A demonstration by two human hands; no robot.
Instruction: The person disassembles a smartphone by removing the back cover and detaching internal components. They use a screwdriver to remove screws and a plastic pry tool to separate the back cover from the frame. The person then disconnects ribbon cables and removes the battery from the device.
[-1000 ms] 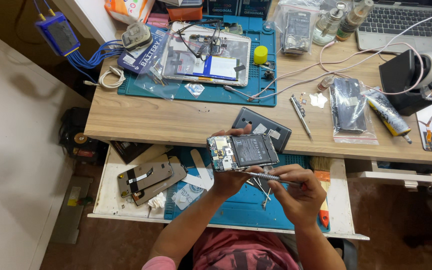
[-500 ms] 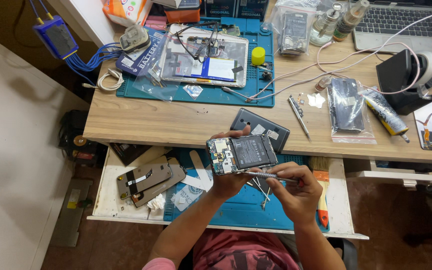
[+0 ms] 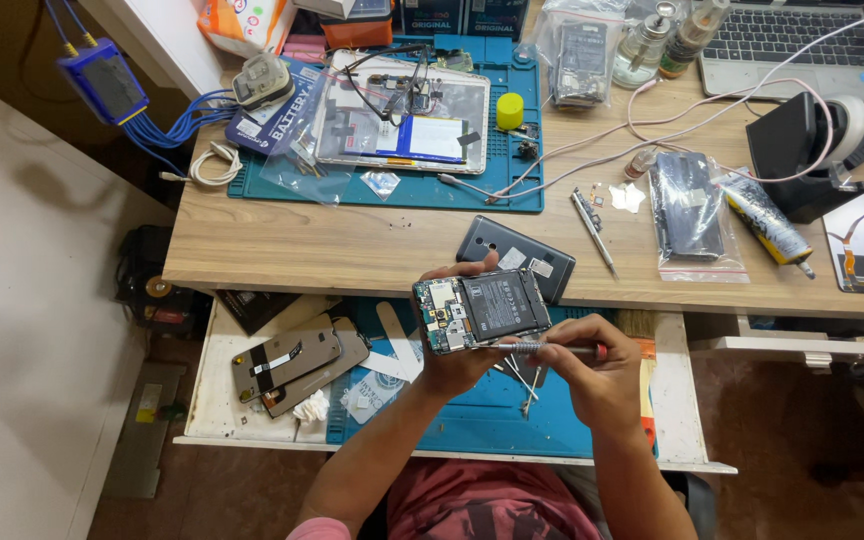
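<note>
2 hands: left (image 3: 452, 362) grips opened phone (image 3: 480, 310), right (image 3: 592, 370) pinches screwdriver (image 3: 542, 348).

The opened phone (image 3: 480, 310) is above the open drawer (image 3: 252, 440); a back cover (image 3: 515, 258) lies behind it on the desk (image 3: 352, 250).

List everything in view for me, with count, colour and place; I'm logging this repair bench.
opened phone: one, dark, held over the drawer
screwdriver: one, metal, red-tipped, at the phone's lower edge
back cover: one, grey, desk front edge
work mat: one, teal, desk top
opened tablet: one, silver, on the mat
yellow cap: one, on the mat
laptop: one, grey, top right
drawer: one, white, pulled open below
left hand: holds the phone
right hand: holds the screwdriver
</note>
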